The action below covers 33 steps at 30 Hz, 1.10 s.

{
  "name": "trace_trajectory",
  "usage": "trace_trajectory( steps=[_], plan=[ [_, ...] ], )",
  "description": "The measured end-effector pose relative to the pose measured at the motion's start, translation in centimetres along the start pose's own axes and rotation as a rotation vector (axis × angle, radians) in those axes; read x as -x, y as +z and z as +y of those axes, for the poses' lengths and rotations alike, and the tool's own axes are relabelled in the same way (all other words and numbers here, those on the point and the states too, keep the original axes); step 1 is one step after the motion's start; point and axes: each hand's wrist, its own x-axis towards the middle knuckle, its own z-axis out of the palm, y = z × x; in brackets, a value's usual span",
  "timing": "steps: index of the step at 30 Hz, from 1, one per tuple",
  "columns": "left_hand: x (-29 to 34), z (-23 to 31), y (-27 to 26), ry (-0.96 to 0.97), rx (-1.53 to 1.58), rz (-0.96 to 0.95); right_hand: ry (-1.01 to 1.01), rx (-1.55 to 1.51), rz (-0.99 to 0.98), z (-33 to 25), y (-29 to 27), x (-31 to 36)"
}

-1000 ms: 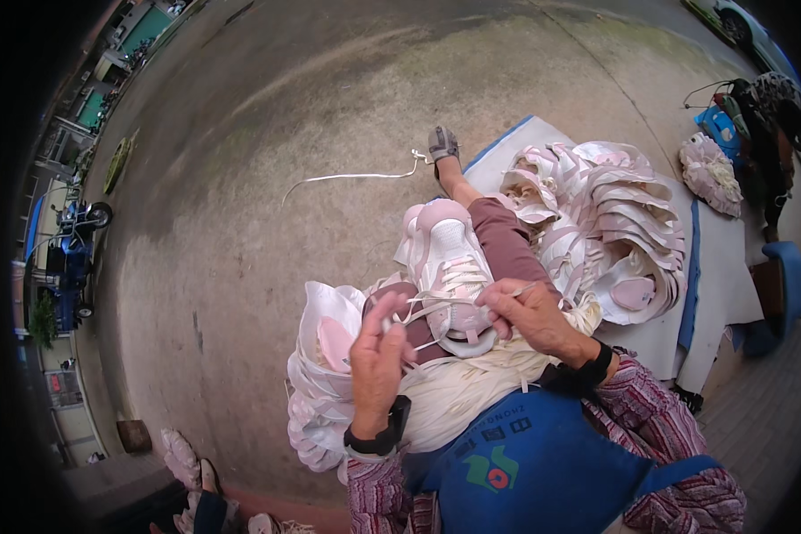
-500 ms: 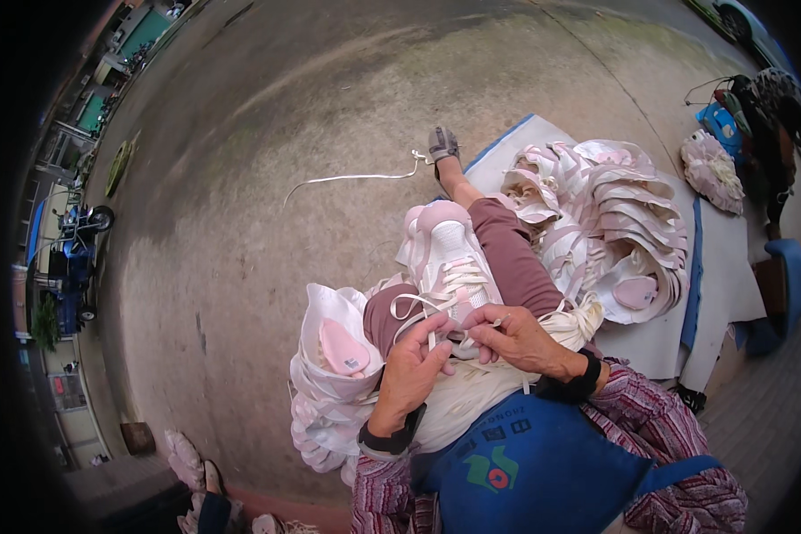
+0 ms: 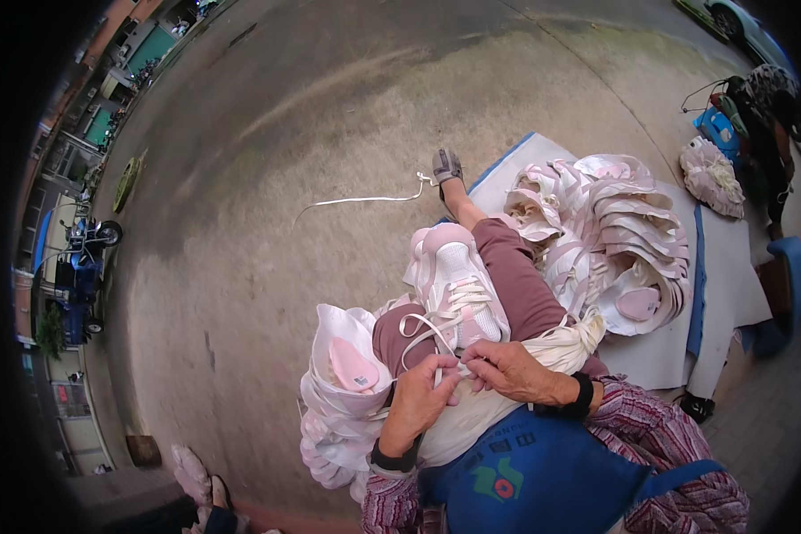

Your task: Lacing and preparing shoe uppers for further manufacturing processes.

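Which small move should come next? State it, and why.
Probably draw the cream shoelace snug with the left hand: it bows in a slack loop at the left edge of the pink-and-white sneaker upper, and that hand appears to pinch a strand close beside the right hand.

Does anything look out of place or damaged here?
A loose white lace lies on the ground, its crumpled end beside the sandal. It looks stray, since a bundle of laces is gathered by the apron. The shoe being laced shows no visible damage.
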Motion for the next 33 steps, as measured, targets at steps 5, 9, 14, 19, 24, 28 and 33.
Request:
trace_trajectory(
  steps=[5,9,14,19,24,28,33],
  plan=[
    [-0.4,-2.1,0.3,0.113,0.182,-0.083,-0.08,0.039,0.083,0.4,0.7,0.1],
    [-0.1,-1.9,0.1,0.052,0.107,-0.042,0.281,-0.15,0.0,-0.1,-1.1,0.7],
    [-0.2,-0.8,-2.1,0.053,0.188,0.241,0.432,-0.531,0.101,3.9,-3.0,2.4],
    [-0.3,-0.8,-2.2,0.231,0.19,0.451,0.52,-1.016,0.211,4.2,-1.1,2.2],
    [0.3,0.9,-2.6,0.239,0.072,0.529,0.522,-1.292,0.098,6.7,-1.6,1.3],
    [-1.5,0.0,0.1,0.315,0.043,0.481,0.514,-1.247,0.189,5.4,-0.6,0.9],
    [-4.6,-1.3,2.2,0.291,0.0,0.434,0.508,-1.18,0.082,4.9,-0.4,-0.7]
  ],
)
